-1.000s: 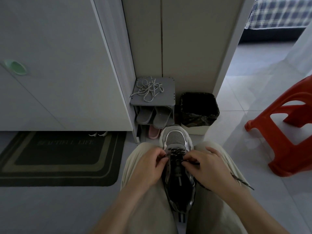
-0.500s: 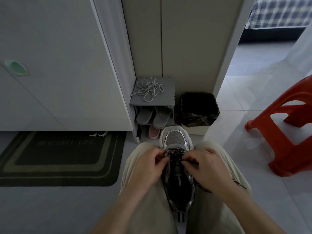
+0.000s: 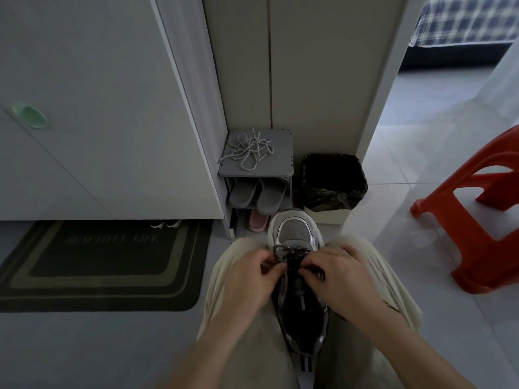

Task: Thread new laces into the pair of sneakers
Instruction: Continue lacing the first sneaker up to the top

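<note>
One sneaker (image 3: 295, 230), left hand (image 3: 248, 280), right hand (image 3: 342, 280) pinching lace (image 3: 292, 251)

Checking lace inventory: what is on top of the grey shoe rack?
A loose tangle of pale laces lies on the rack's top shelf. Grey slippers sit beneath it; their far ends are covered.

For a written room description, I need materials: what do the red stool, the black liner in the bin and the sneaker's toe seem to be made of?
Red stool: probably moulded plastic, smooth, slightly glossy; one-piece shape, soft highlights.
Black liner: thin plastic film, shiny; it crinkles over the rim.
Sneaker's toe: grey mesh fabric, matte, inside shiny silver trim, possibly synthetic leather.
</note>
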Tool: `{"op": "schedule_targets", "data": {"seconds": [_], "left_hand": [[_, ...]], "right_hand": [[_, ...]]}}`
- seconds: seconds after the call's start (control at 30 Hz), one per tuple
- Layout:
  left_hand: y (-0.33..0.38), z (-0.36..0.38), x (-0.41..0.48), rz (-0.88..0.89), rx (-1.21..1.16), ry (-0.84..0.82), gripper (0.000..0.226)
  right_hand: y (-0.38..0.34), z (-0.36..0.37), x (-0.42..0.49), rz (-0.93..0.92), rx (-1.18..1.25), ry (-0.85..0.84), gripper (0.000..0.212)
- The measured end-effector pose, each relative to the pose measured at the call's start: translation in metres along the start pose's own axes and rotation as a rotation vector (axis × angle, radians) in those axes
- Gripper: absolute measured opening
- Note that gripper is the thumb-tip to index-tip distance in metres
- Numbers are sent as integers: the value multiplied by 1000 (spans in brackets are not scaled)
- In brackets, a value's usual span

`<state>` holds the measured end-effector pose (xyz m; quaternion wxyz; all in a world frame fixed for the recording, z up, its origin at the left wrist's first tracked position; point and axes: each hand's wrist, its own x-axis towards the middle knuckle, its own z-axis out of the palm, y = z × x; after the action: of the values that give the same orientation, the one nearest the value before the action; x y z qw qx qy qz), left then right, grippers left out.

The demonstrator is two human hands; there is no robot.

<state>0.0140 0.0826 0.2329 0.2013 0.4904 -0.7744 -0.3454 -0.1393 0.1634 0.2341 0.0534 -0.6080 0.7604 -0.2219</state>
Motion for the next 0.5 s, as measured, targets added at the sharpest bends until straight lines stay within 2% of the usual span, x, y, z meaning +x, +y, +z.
{"op": "schedule_targets", "data": {"seconds": [0.27, 0.4, 0.5], "left_hand": [[-1, -27, 14, -55, -258, 275, 9], [-2, -21, 14, -109, -207, 58, 8], [-9, -7, 7, -81, -103, -2, 18]], "right_hand": [[4, -2, -3, 34, 78, -13, 16], [0, 0, -3, 17, 69, -20, 8], [-4, 0, -3, 17, 72, -27, 10]]}}
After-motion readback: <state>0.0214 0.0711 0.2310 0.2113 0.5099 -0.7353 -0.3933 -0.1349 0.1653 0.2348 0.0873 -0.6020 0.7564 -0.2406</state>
